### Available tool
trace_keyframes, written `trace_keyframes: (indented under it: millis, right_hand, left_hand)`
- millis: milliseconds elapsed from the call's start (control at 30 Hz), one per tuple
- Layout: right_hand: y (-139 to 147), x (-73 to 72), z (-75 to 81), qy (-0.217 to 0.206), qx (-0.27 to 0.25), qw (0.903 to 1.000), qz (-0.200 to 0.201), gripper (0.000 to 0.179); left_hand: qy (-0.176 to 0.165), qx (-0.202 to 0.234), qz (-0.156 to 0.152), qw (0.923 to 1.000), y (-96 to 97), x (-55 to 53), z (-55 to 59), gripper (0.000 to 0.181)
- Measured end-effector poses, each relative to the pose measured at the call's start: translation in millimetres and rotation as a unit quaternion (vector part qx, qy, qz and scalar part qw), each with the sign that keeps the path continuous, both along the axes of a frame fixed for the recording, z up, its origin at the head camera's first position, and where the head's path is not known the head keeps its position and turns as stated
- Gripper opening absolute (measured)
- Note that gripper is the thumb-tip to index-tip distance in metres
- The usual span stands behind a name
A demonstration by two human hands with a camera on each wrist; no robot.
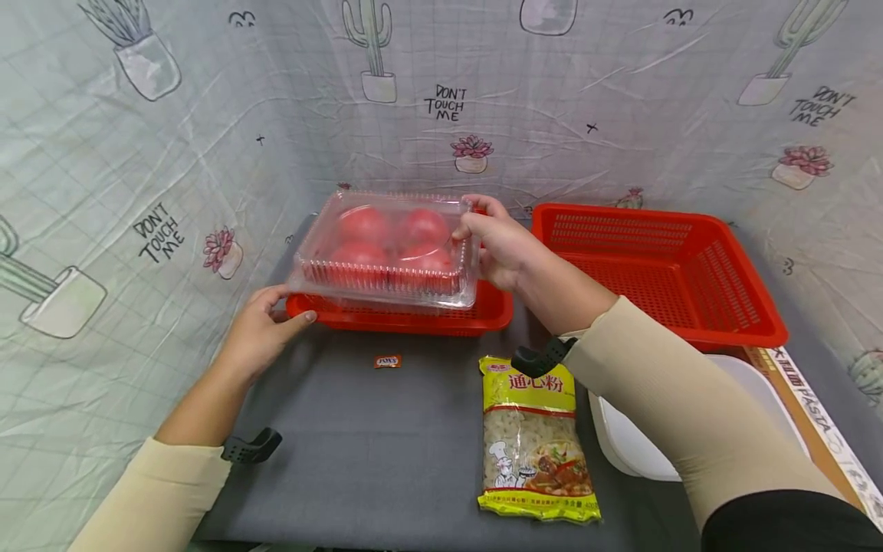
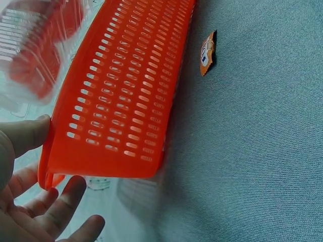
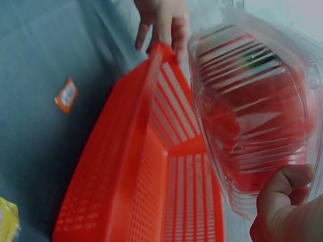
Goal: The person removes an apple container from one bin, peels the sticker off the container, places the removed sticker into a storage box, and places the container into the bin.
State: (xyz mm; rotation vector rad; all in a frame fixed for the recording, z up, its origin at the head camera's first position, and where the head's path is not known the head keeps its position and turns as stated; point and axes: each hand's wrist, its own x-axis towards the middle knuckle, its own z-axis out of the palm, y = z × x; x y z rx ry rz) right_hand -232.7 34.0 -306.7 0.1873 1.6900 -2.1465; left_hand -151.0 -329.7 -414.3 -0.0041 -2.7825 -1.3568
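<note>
My right hand (image 1: 503, 245) grips the right end of a clear plastic clamshell box (image 1: 386, 264) with several red tomatoes (image 1: 363, 226) inside. The box hangs tilted over a red plastic basket (image 1: 407, 322) and hides most of it in the head view. At the basket's left end, my left hand (image 1: 258, 330) pinches the rim. The left wrist view shows the thumb on one side of that rim and fingers on the other, beside the slotted basket wall (image 2: 116, 91). In the right wrist view, the basket's inside (image 3: 186, 191) shows beside the raised box (image 3: 252, 116), with no item visible in it.
Another red basket (image 1: 731, 307) stands at the right. In front lie a yellow pasta bag (image 1: 538, 445) and a small orange wrapped packet (image 1: 388, 361). A white tub (image 1: 621, 433) and a long pasta box (image 1: 821, 422) sit under or beside my right sleeve. Patterned cloth hangs behind.
</note>
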Motion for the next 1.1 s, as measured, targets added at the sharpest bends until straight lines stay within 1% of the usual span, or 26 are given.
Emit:
trace_keyframes:
  millis: [100,167,333,433,567,733,833,967,1100]
  right_hand:
    - [-2.6,-10.9,-2.5,-0.005,0.005,0.9999,-0.01,0.063]
    - [-4.6,-17.6,-3.8,-0.005,0.012,0.9998,-0.013,0.065]
    - [-10.2,-34.1,-8.8,-0.001,0.036,0.9994,0.0,0.071]
    - [-13.4,-43.3,-14.6,-0.004,0.048,0.9988,0.008,0.067]
    - [-18.4,-53.5,-27.0,-0.016,0.057,0.9981,0.014,0.061]
    - [-22.0,-61.4,-44.6,-0.04,0.074,0.996,0.027,0.06]
    - [-23.0,-64.4,-52.2,-0.052,0.084,0.9946,0.031,0.061]
    - [-24.0,-66.7,-57.0,-0.058,0.101,0.9925,0.038,0.065]
    - [-25.1,-67.6,-56.5,-0.057,0.117,0.9899,0.056,0.069]
  left_hand:
    - [0.005,0.006,0.0,1.0,1.1,-0.3,0.0,0.057]
    - [0.007,0.007,0.003,0.9999,1.8,-0.1,0.1,0.058]
    - [-0.002,0.003,0.015,0.9999,1.7,0.9,2.2,0.06]
    - [-0.012,0.0,0.018,0.9998,0.6,0.5,3.6,0.062]
    - [-0.021,-0.005,0.022,0.9995,0.0,-0.9,3.2,0.063]
    - [-0.027,-0.005,0.028,0.9992,1.1,-0.6,0.1,0.062]
    - [-0.028,0.0,0.027,0.9993,1.8,0.1,-1.2,0.062]
    - [-0.028,0.012,0.025,0.9992,1.6,0.3,-1.4,0.062]
    - [-0.031,0.018,0.027,0.999,0.6,0.9,-0.3,0.062]
